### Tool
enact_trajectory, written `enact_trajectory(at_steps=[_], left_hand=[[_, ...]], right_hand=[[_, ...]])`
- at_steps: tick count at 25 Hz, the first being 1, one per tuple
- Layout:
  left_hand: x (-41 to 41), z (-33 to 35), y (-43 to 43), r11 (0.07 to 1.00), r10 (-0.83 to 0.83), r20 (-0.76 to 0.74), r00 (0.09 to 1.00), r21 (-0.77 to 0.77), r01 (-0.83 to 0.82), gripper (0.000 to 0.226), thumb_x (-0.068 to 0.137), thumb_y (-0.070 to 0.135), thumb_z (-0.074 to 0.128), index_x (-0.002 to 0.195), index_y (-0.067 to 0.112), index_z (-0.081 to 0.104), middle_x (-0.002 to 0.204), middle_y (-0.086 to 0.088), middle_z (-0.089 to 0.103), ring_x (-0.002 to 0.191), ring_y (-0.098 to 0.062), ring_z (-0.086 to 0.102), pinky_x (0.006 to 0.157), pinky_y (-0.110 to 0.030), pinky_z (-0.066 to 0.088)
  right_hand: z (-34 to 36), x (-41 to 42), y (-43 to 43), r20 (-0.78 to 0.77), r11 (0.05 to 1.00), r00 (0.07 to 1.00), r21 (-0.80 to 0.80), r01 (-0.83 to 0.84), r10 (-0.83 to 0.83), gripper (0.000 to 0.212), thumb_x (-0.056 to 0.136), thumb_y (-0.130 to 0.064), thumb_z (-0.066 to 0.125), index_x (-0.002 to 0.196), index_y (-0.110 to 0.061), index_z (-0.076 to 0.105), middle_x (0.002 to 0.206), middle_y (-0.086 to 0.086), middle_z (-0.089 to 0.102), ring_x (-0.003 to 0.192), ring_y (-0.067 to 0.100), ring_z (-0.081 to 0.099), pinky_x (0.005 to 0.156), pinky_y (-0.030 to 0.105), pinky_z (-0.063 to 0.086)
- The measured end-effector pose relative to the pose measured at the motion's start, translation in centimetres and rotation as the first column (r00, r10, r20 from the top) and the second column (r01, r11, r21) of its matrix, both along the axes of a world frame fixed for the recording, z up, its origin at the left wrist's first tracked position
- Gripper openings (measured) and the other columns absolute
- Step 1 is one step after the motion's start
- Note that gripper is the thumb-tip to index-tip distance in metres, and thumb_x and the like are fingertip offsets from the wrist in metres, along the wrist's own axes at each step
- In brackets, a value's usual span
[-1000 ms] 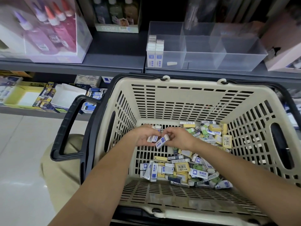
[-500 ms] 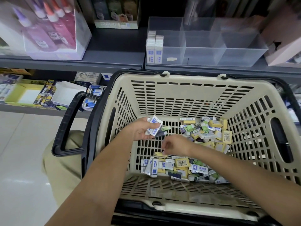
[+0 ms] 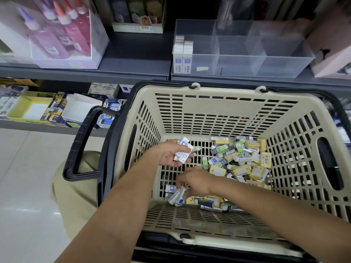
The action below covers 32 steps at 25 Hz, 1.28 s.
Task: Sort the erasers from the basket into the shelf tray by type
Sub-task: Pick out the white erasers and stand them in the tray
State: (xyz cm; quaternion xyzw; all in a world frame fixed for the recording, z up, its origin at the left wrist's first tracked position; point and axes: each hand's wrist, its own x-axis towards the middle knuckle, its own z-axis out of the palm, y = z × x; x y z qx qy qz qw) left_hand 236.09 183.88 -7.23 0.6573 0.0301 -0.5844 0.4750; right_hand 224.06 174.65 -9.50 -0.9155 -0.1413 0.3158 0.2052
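Our left hand [image 3: 169,155] clutches several white-and-blue boxed erasers [image 3: 183,153]; our right hand [image 3: 196,182] grips a similar eraser [image 3: 179,195], near left in the beige slatted plastic basket [image 3: 218,114].

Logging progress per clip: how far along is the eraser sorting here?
Done: a few white-and-blue erasers stand in the leftmost compartment of the clear shelf tray; its other compartments look empty. In hand: the left hand grips a bunch of the same type, while the right hand reaches into the near pile. Left: most of it, yellow and green erasers lie in the basket.
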Motion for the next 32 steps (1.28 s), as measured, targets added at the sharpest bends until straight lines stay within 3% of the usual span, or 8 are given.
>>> enact_trajectory(at_steps=[3, 7, 11, 16, 22, 27, 30, 32], left_hand=[[0.2, 0.1, -0.1, 0.999, 0.009, 0.059, 0.998, 0.049, -0.012, 0.023, 0.082, 0.010, 0.068, 0.101, 0.014, 0.056, 0.081, -0.004, 0.070, 0.070, -0.013, 0.066, 0.062, -0.026, 0.048], [0.1, 0.9, -0.3, 0.995, -0.096, -0.041, 0.995, 0.034, 0.098, 0.032, 0.083, 0.024, 0.069, 0.108, 0.005, 0.061, 0.088, -0.008, 0.069, 0.081, -0.021, 0.066, 0.079, -0.038, 0.056], [-0.3, 2.1, -1.2, 0.981, -0.176, -0.144, 0.974, -0.104, 0.162, 0.037, 0.079, 0.044, 0.066, 0.100, 0.014, 0.063, 0.085, -0.002, 0.072, 0.078, -0.014, 0.068, 0.069, -0.032, 0.057], [-0.4, 4.0, -2.1, 0.970, -0.088, -0.118, 0.989, -0.235, 0.059, 0.038, 0.068, 0.023, 0.075, 0.103, 0.013, 0.062, 0.083, -0.001, 0.073, 0.078, -0.012, 0.070, 0.065, -0.029, 0.057], [-0.7, 5.6, -3.3, 0.954, 0.093, -0.092, 0.991, -0.278, -0.115, 0.057, 0.064, 0.014, 0.080, 0.116, 0.003, 0.060, 0.110, -0.014, 0.067, 0.097, -0.023, 0.066, 0.070, -0.035, 0.058], [0.8, 8.1, -3.9, 0.914, 0.199, 0.049, 0.979, -0.370, -0.167, 0.023, 0.080, 0.006, 0.070, 0.103, 0.008, 0.064, 0.090, -0.010, 0.074, 0.083, -0.021, 0.071, 0.067, -0.034, 0.058], [1.8, 9.9, -4.2, 0.900, 0.259, 0.145, 0.955, -0.394, -0.184, 0.023, 0.076, 0.008, 0.073, 0.097, 0.011, 0.064, 0.079, -0.004, 0.074, 0.074, -0.014, 0.071, 0.059, -0.028, 0.056], [2.1, 10.5, -4.3, 0.899, 0.273, 0.187, 0.944, -0.398, -0.182, 0.022, 0.076, 0.007, 0.074, 0.095, 0.012, 0.063, 0.077, -0.003, 0.072, 0.071, -0.013, 0.069, 0.059, -0.028, 0.056]], right_hand=[[1.9, 0.3, -2.1, -0.108, 0.942, 0.963, 0.209, 0.264, -0.246, 0.027, 0.079, -0.026, 0.071, 0.103, -0.024, 0.059, 0.099, -0.005, 0.058, 0.092, 0.015, 0.053, 0.076, 0.026, 0.038], [5.8, 1.0, -6.5, -0.229, 0.704, 0.819, 0.424, 0.570, -0.526, 0.024, 0.079, -0.010, 0.071, 0.090, -0.027, 0.059, 0.098, -0.006, 0.059, 0.082, 0.015, 0.063, 0.073, 0.021, 0.051], [7.4, 1.2, -8.9, -0.237, 0.605, 0.752, 0.470, 0.643, -0.615, 0.025, 0.079, -0.007, 0.070, 0.092, -0.022, 0.054, 0.100, 0.001, 0.064, 0.082, 0.021, 0.065, 0.075, 0.030, 0.052], [7.6, 1.2, -9.6, -0.244, 0.407, 0.608, 0.553, 0.727, -0.755, 0.018, 0.078, -0.012, 0.072, 0.090, -0.020, 0.061, 0.086, -0.002, 0.068, 0.073, 0.013, 0.067, 0.073, 0.029, 0.053], [8.5, 1.5, -9.1, -0.454, 0.118, 0.429, 0.568, 0.815, -0.781, 0.011, 0.081, -0.019, 0.070, 0.087, -0.013, 0.064, 0.077, 0.001, 0.069, 0.068, 0.009, 0.064, 0.061, 0.024, 0.052], [11.5, 2.6, -9.8, -0.479, 0.096, 0.457, 0.604, 0.791, -0.750, 0.015, 0.091, -0.016, 0.057, 0.105, -0.017, 0.053, 0.093, 0.009, 0.070, 0.078, 0.021, 0.068, 0.067, 0.028, 0.056], [13.3, 3.4, -10.1, -0.301, 0.281, 0.560, 0.629, 0.725, -0.772, 0.021, 0.089, -0.011, 0.059, 0.106, -0.023, 0.057, 0.094, 0.003, 0.068, 0.073, 0.008, 0.061, 0.061, 0.018, 0.050], [14.1, 4.0, -10.0, -0.225, 0.323, 0.591, 0.663, 0.676, -0.774, 0.025, 0.085, -0.004, 0.062, 0.103, -0.022, 0.061, 0.089, -0.003, 0.068, 0.069, 0.001, 0.060, 0.059, 0.011, 0.046]])
